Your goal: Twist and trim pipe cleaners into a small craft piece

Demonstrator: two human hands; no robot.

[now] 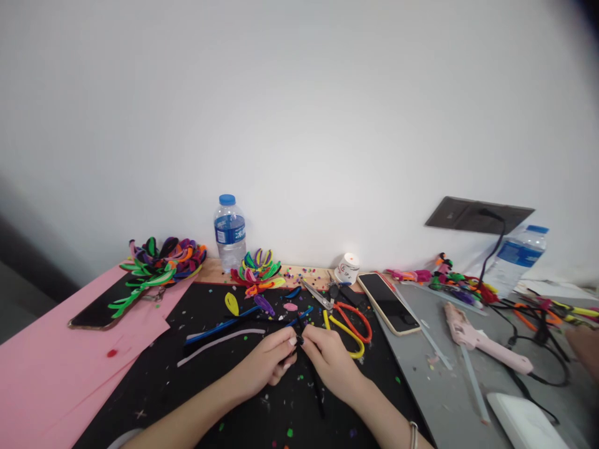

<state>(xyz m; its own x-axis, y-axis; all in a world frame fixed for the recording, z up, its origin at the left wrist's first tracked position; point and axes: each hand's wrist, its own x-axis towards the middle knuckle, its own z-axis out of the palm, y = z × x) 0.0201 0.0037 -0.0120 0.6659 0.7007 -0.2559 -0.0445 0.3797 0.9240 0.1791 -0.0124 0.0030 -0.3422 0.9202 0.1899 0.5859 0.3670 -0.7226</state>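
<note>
Two bare forearms reach in from the bottom edge, and the left hand and right hand meet fingertip to fingertip over a black mat on the tabletop. Each grip is closed in a pinch on a black pipe cleaner, which runs from between the fingertips back toward the camera under the right hand. Just beyond the hands lie a white pipe cleaner and a blue pipe cleaner, with yellow-handled scissors and red-handled scissors just beside the right hand. A phone rests face up at the mat's right edge, and a pink glue gun lies farther right on grey board. Pink paper covers the left side and carries a second phone and a heap of bright pipe-cleaner loops. A water bottle stands against the white wall, with a smaller bunch of coloured loops at its foot.
</note>
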